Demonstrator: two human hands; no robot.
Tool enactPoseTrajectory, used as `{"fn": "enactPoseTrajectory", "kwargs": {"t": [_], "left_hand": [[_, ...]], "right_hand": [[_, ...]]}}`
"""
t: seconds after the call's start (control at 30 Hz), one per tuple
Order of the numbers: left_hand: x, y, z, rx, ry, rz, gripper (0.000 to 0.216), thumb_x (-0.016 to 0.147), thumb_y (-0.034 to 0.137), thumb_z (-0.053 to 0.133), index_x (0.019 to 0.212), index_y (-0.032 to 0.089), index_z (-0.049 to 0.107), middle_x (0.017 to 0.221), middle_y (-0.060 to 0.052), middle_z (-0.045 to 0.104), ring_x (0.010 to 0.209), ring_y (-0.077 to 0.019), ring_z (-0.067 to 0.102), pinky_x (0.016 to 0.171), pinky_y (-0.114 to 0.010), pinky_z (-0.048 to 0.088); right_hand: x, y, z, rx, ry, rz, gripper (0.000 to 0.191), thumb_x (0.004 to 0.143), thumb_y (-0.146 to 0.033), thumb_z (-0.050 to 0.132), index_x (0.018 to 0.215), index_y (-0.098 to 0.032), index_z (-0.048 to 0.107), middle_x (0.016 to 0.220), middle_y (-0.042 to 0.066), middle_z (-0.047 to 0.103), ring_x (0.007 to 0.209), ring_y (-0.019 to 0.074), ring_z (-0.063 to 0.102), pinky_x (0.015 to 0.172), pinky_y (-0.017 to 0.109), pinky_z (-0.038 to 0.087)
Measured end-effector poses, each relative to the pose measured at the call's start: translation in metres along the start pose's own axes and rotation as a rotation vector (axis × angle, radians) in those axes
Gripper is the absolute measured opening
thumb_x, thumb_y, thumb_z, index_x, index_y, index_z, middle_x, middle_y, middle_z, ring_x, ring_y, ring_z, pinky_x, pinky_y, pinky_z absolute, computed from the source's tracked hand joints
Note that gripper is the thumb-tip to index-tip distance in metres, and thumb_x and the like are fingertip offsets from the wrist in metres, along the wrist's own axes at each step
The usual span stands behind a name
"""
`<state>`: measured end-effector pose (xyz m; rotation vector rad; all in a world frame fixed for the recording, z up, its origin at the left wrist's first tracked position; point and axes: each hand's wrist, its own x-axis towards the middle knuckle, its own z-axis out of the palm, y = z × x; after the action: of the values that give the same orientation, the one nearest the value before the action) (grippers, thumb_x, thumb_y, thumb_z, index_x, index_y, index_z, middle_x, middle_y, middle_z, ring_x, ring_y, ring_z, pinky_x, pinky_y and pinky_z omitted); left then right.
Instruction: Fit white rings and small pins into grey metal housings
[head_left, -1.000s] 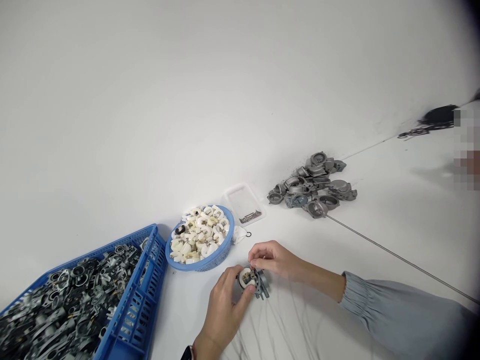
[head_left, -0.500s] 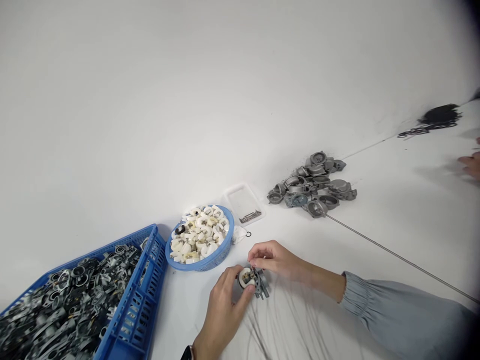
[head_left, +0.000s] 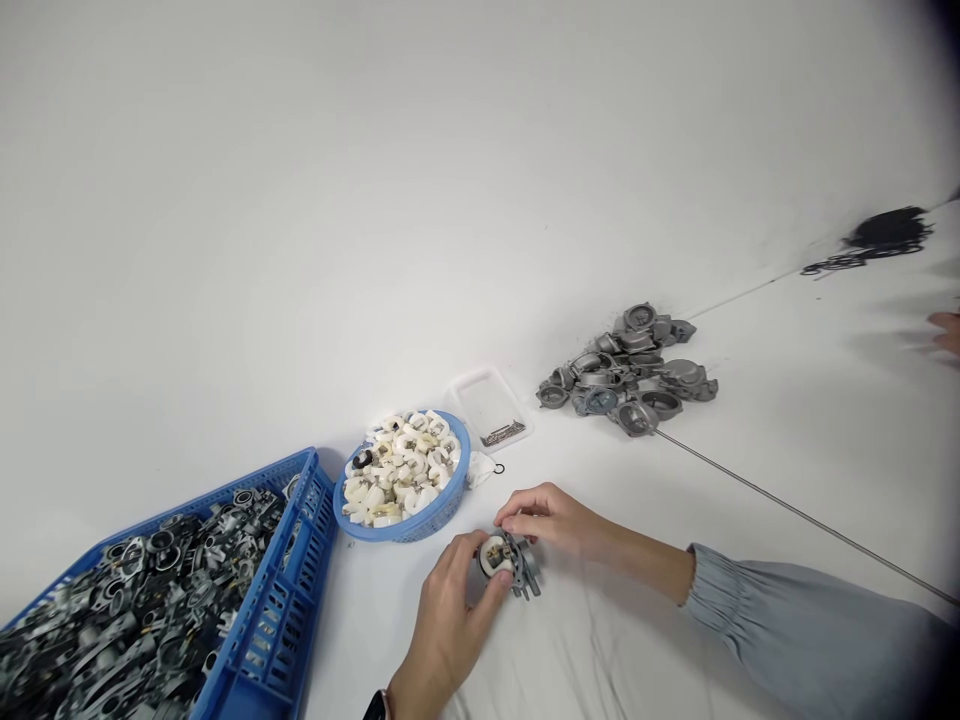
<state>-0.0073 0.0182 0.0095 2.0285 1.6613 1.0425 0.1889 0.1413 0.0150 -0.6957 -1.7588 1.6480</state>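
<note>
Near the front of the table, my left hand (head_left: 451, 615) grips a grey metal carburetor body (head_left: 527, 572) between thumb and fingers. A white ring-shaped float (head_left: 494, 556) with brass parts in its middle sits on the carburetor's upward face. My right hand (head_left: 544, 518) is at the float's far right edge, with thumb and fingers pinched together. What lies in that pinch is too small to make out. Beyond them, a round blue basket (head_left: 450, 497) is heaped with white floats, and a clear plastic tray (head_left: 472, 395) holds several small metal pins (head_left: 502, 434).
At left stands a blue crate (head_left: 281, 590) full of carburetor bodies (head_left: 142, 610). A pile of grey bowl-shaped castings (head_left: 637, 370) lies right of the tray, a thin rod (head_left: 787, 502) running from it. Black rings (head_left: 885, 235) and another person's hand (head_left: 946, 328) are at far right.
My hands and the carburetor stay nearly in place. A thin pin showed under my right fingertips before; now it is hard to see. The view has shifted very slightly.
</note>
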Motion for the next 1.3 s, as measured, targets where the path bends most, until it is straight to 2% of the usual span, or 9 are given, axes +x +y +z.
{"fn": "enactPoseTrajectory", "kwargs": {"t": [0.23,0.5,0.67,0.9,1.07,1.3], "left_hand": [[-0.001,0.003,-0.002,-0.003,0.012,0.014,0.032,0.106,0.050,0.057,0.125,0.028,0.068,0.113,-0.007,0.074,0.101,-0.0261,0.071,0.087,-0.039,0.057],[0.000,0.002,-0.003,0.018,-0.017,0.002,0.035,0.106,0.050,0.055,0.128,0.025,0.067,0.115,-0.009,0.074,0.102,-0.0267,0.070,0.088,-0.039,0.058],[-0.001,0.003,-0.003,0.042,0.003,0.009,0.033,0.106,0.048,0.057,0.126,0.025,0.067,0.115,-0.009,0.075,0.101,-0.0258,0.071,0.086,-0.038,0.058],[-0.002,0.000,-0.001,0.066,0.051,0.030,0.026,0.103,0.043,0.063,0.119,0.024,0.068,0.105,-0.006,0.075,0.093,-0.0242,0.071,0.078,-0.034,0.056],[-0.002,0.001,-0.002,0.083,0.043,0.025,0.022,0.102,0.039,0.065,0.118,0.024,0.068,0.105,-0.005,0.074,0.096,-0.0244,0.070,0.083,-0.036,0.055],[-0.002,0.000,-0.002,0.085,0.044,0.027,0.024,0.102,0.041,0.064,0.119,0.024,0.068,0.105,-0.006,0.075,0.096,-0.0254,0.071,0.083,-0.036,0.055]], "right_hand": [[0.000,0.000,0.000,0.040,-0.021,0.021,0.033,0.077,-0.048,0.082,0.084,-0.016,0.083,0.073,0.004,0.068,0.069,0.0178,0.054,0.067,0.032,0.041],[-0.002,0.001,-0.004,-0.108,-0.038,-0.006,0.029,0.081,-0.044,0.076,0.093,-0.018,0.082,0.078,0.004,0.069,0.072,0.0180,0.058,0.069,0.031,0.044],[-0.002,0.006,-0.008,-0.177,-0.078,-0.004,0.035,0.083,-0.048,0.079,0.100,-0.018,0.079,0.081,0.003,0.067,0.072,0.0167,0.055,0.067,0.029,0.042],[-0.003,0.010,-0.010,-0.169,-0.140,-0.091,0.041,0.074,-0.044,0.088,0.106,-0.020,0.079,0.116,0.007,0.066,0.085,0.0184,0.058,0.078,0.032,0.049],[-0.005,0.007,-0.010,-0.191,-0.147,-0.111,0.041,0.074,-0.043,0.089,0.109,-0.022,0.081,0.116,0.007,0.066,0.086,0.0187,0.059,0.080,0.032,0.050],[-0.006,0.003,-0.011,-0.191,-0.147,-0.140,0.040,0.076,-0.045,0.090,0.108,-0.022,0.083,0.116,0.008,0.066,0.087,0.0191,0.059,0.084,0.034,0.051]]}}
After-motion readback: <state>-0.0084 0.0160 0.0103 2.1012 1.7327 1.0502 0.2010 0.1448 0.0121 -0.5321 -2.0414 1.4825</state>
